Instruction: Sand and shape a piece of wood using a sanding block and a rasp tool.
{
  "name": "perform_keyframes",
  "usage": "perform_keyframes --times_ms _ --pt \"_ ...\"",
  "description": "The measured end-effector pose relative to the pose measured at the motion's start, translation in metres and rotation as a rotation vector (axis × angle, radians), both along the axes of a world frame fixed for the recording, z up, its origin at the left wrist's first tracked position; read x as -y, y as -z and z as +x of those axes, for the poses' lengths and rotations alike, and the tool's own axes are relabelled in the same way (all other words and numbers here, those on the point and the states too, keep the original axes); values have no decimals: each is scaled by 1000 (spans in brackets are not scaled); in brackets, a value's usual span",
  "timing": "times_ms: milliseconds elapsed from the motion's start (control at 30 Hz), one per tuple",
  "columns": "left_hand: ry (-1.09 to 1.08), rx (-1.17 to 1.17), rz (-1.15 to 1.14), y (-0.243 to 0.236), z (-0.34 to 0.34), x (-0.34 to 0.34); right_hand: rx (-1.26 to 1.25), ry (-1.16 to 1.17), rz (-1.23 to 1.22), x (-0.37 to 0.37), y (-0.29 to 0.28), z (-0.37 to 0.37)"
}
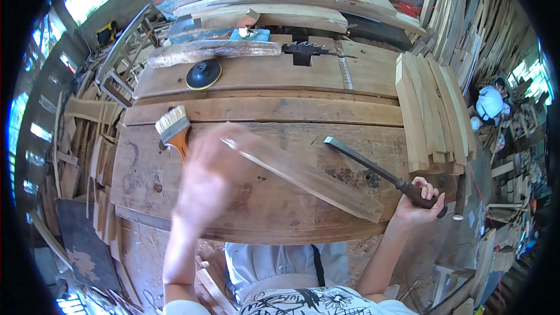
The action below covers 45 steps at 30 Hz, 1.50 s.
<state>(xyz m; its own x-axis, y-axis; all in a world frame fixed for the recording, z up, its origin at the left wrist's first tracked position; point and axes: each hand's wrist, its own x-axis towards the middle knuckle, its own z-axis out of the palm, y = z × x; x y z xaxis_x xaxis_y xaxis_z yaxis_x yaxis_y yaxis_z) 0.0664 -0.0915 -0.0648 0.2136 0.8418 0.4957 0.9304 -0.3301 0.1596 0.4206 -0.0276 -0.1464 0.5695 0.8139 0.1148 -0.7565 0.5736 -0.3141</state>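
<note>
My right hand (pixel 417 201) is closed around the dark handle of a chisel (pixel 373 168), near the bench's right front. Its long metal blade points up and left above the bench top. My left hand (pixel 213 166) is smeared by motion and its fingers cannot be made out. It overlaps the left end of a slightly blurred wood strip (pixel 309 181), which slants down to the right across the workbench (pixel 151 184); whether the hand grips it does not show. Just left of that hand lies a paintbrush (pixel 174 128) with pale bristles and an orange handle, partly hidden.
Farther back are a round black sanding pad (pixel 204 74), a toothed saw blade (pixel 303 52) in a bench slot and a plastic-wrapped bundle (pixel 216 51). Wood pieces (pixel 431 111) are stacked at the right edge. Boards (pixel 262 17) lie behind; another person (pixel 493 102) is far right.
</note>
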Motion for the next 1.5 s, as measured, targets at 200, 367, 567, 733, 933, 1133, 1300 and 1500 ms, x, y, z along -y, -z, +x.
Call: perform_keyframes --times_ms 200,367,567,733,933,1133,1300,1500 --pt "-385 -265 -207 31 -77 33 -21 -72 -73 -4 -3 -11" --pt "-250 -468 -216 19 -77 23 -19 -123 -60 -5 -1 -5" --pt "-55 -404 -336 15 -92 16 -36 -169 -48 -4 2 -5" --pt "-22 -438 -341 14 -89 8 -31 -198 -22 -3 5 -5" --pt "-11 -479 -387 8 -95 9 -29 -224 -2 -3 4 -5" --pt "-2 221 71 -30 -74 18 -28 -210 -27 -5 3 -7" --pt "278 1113 -81 -47 17 9 -28 -203 -18 -3 6 7" --pt "671 1371 -687 -18 106 -17 -25 -253 -6 -4 7 -8"
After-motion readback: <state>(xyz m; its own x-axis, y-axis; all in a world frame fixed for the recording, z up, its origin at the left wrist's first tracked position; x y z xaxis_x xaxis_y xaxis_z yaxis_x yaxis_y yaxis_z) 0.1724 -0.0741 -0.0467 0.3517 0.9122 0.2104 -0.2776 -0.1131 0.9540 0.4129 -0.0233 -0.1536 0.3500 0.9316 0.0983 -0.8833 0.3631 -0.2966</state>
